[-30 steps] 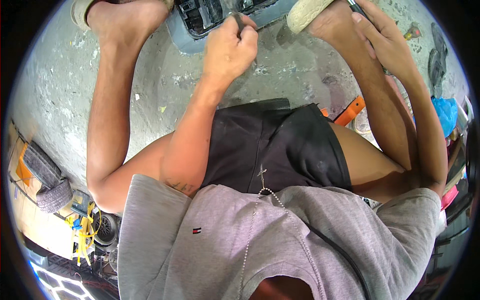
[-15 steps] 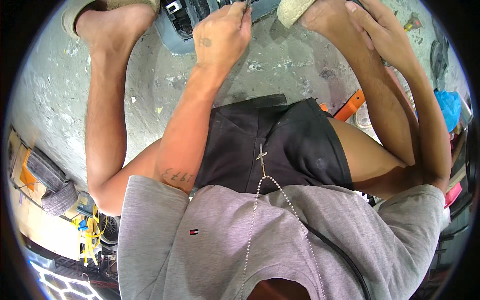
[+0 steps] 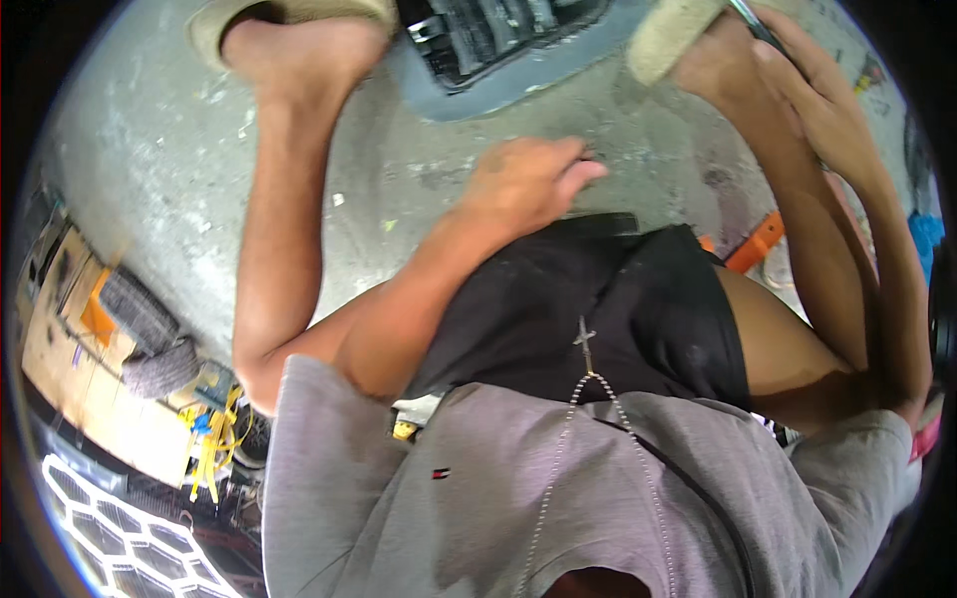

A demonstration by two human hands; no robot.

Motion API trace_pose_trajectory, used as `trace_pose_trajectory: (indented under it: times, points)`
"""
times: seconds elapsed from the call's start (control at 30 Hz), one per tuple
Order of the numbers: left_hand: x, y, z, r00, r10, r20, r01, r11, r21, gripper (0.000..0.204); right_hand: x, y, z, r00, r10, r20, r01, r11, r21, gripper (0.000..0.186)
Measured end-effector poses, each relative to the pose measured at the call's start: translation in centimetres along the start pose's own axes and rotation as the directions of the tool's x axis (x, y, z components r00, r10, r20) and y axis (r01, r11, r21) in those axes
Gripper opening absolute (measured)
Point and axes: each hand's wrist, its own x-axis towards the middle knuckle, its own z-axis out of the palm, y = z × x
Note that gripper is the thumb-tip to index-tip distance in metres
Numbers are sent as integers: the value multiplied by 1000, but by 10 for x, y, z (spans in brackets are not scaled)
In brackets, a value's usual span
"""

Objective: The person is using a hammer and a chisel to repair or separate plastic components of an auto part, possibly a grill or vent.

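Observation:
In the space between my knees hovers my left hand [image 3: 528,181], just beyond the dark shorts. Its fingers are curled together at thumb and forefinger; a small dark spot shows there, but I cannot make out what it is. My right hand [image 3: 819,105] rests by my right shin, wrapped around a slim dark tool with a shiny edge [image 3: 755,24], whose far end runs out of the picture. At the top, between my feet, lies a grey panel [image 3: 469,103] with a black slatted section [image 3: 508,35]. Only its near part shows.
An orange bar-shaped piece [image 3: 755,242] lies on the concrete floor [image 3: 419,179] inside my right thigh. Tires [image 3: 140,309] and yellow straps [image 3: 211,448] are at the left. A blue plastic bag [image 3: 925,239] sits at the far right.
My left hand has drawn back from the panel toward my lap. The view has shifted, showing more of the panel. My right hand stays by the shin, with more of the tool showing.

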Motion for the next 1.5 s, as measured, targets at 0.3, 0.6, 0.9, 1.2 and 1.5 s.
trace_pose_trajectory:
  times: [0.3,0.6,0.9,1.2,1.5]
  points:
    - [33,-1,-40,979,-168,-119,99,892,-440,29,-2,16,-9,996,-79,52,83,994,-66,36]
    - [60,-8,-67,935,-260,-241,22,720,-694,17,-5,-14,-5,963,259,75,-267,953,142,34]
    - [46,-19,-32,862,-248,-442,42,904,-426,23,0,4,-12,996,38,80,-44,997,69,32]
    - [55,-26,-39,865,-351,-357,64,785,-617,20,-5,-5,-9,985,164,49,-168,980,104,32]
    - [14,-47,-126,906,-396,-151,280,827,-488,21,0,48,-35,982,158,103,-150,985,-81,44]
